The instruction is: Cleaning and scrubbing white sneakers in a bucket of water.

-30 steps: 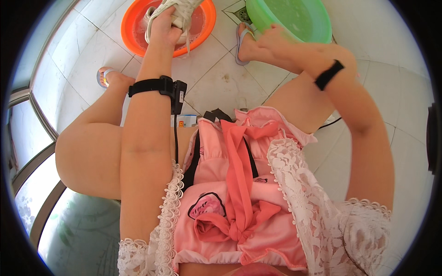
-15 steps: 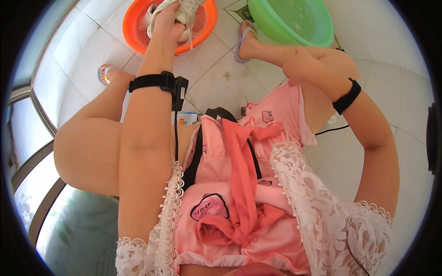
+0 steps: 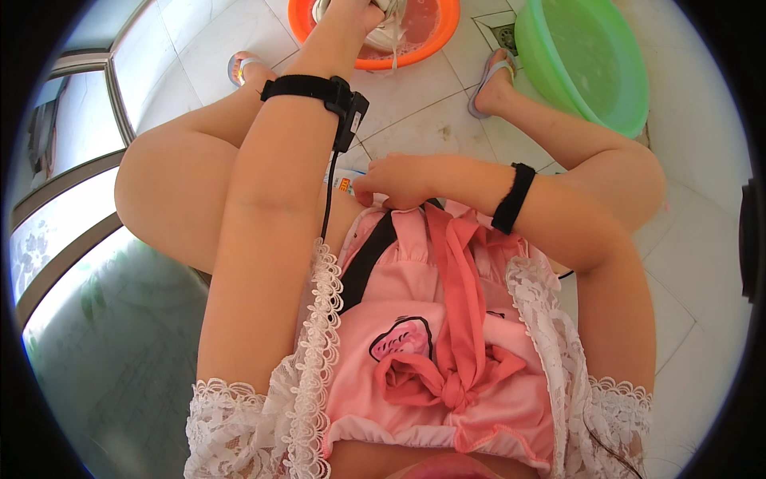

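Observation:
At the top, my left hand (image 3: 368, 16) is closed on a white lace-up shoe (image 3: 388, 33), its lace hanging over the rim of an orange basin (image 3: 411, 59). Much of the shoe is cut off by the frame or hidden behind my wrist. My right hand (image 3: 389, 180) is low between my legs, its bent fingers closed at the edge of a small white and blue packet (image 3: 343, 180) with an orange-red label. My clothing and leg hide the rest of the packet, and the fingertips are partly hidden.
The orange basin holds cloudy pinkish water. A big green basin (image 3: 546, 80) with water stands to the right, beside a floor drain (image 3: 506, 37). My sandalled feet rest on pale tiles (image 3: 403, 120). A glass panel with a metal frame (image 3: 76, 271) is at the left.
My right hand has moved from beside my right knee inward to the packet. My left hand still grips the shoe at the orange basin. The whole view has shifted.

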### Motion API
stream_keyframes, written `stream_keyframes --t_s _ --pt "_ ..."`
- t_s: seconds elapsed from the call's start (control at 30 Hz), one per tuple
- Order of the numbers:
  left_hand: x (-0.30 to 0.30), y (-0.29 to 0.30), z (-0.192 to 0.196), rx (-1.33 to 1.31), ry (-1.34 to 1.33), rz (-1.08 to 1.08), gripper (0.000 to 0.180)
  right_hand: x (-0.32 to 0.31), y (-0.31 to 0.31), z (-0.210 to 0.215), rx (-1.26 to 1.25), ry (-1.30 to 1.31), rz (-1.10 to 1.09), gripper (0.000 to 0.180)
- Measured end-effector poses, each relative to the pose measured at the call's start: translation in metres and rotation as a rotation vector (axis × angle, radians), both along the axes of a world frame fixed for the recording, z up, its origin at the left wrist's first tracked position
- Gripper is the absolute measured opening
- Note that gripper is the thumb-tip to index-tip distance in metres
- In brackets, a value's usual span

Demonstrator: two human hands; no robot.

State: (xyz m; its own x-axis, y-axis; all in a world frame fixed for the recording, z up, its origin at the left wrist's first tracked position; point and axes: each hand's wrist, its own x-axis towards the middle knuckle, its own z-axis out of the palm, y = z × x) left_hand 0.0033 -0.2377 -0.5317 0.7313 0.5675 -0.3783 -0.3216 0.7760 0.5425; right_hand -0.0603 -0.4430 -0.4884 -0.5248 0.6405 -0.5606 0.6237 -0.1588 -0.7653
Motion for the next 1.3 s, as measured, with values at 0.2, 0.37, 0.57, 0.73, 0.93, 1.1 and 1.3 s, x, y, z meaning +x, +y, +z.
stream_keyframes --t_s 0.2,0.37,0.57,0.73,0.93,1.1,1.3 --pt "-0.012 0.009 -0.005 0.067 -0.138 -0.034 0.027 -0.014 0.005 -0.024 0.153 -0.028 0.166 0.021" --pt "-0.026 0.013 0.001 0.124 -0.098 -0.011 0.026 -0.019 0.023 -0.020 0.178 -0.070 0.301 0.018" --pt "-0.048 0.012 0.003 0.087 -0.053 -0.023 0.029 -0.039 0.023 -0.022 0.293 -0.024 0.191 0.024" --pt "-0.047 0.029 0.029 0.246 -0.317 -0.154 0.032 -0.037 0.056 -0.005 0.800 -0.426 -0.055 0.014" --pt "-0.045 0.063 0.079 0.121 0.075 -0.013 0.028 -0.039 0.067 0.025 0.530 0.052 -0.623 0.015" --pt "-0.053 0.076 0.082 0.189 0.004 -0.061 0.026 -0.034 0.077 0.026 0.255 0.539 -0.964 0.016" --pt "-0.043 0.043 0.053 0.693 0.185 -0.201 0.026 -0.040 0.048 -0.027 -0.036 0.427 -0.129 0.045"
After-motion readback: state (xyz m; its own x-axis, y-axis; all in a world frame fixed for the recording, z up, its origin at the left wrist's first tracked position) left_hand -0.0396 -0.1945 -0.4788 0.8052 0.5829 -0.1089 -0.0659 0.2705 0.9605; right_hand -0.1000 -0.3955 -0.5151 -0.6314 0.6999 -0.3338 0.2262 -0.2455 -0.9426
